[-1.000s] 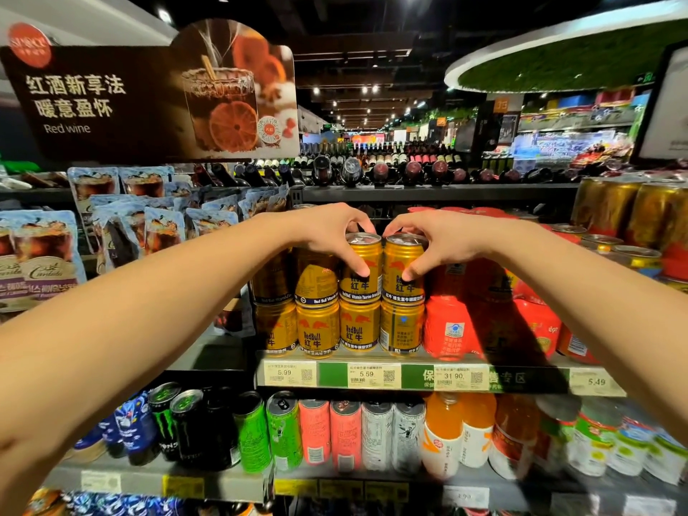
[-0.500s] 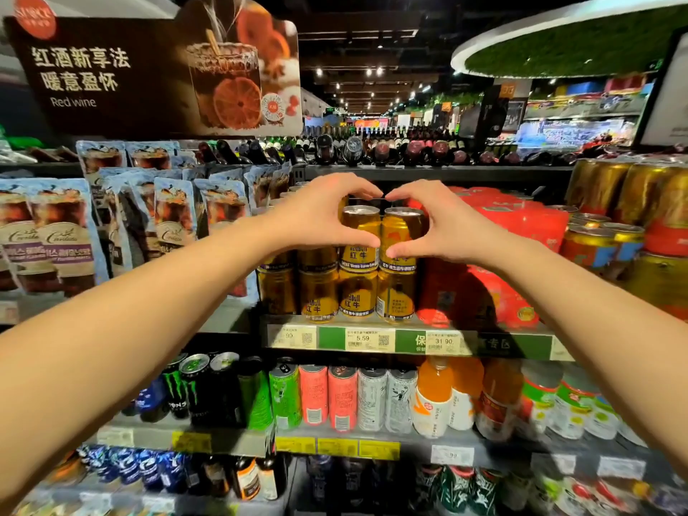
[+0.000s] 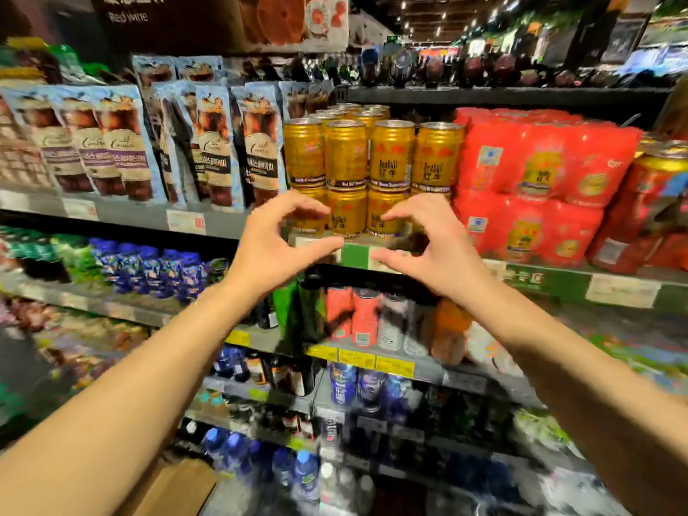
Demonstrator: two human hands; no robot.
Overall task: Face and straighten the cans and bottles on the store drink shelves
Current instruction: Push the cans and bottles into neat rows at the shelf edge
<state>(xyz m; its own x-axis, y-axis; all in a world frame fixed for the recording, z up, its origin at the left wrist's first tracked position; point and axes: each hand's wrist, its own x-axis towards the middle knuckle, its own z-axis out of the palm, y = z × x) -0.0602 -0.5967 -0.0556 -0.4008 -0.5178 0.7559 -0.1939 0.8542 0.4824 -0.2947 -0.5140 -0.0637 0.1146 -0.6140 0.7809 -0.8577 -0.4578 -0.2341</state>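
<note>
- Shop interior, supermarket drinks aisle.
- Tiered shelves with price tags (image 3: 185, 221) clipped along the front edges; yellow tags (image 3: 356, 358) on a lower tier.
- Gold cans (image 3: 391, 155) stacked two high, many of one kind, labels facing out.
- Red shrink-wrapped multipacks (image 3: 536, 162) just beside them.
- Rows of identical drink pouches (image 3: 126, 147) to the left.
- Lower shelves packed with assorted cans (image 3: 366, 316) and blue-capped bottles (image 3: 305, 467), blurred.
- Promotional sign (image 3: 223, 20) reading "Red wine" overhead; wine bottles (image 3: 402, 67) racked behind.
- Further lit displays in the background.
</note>
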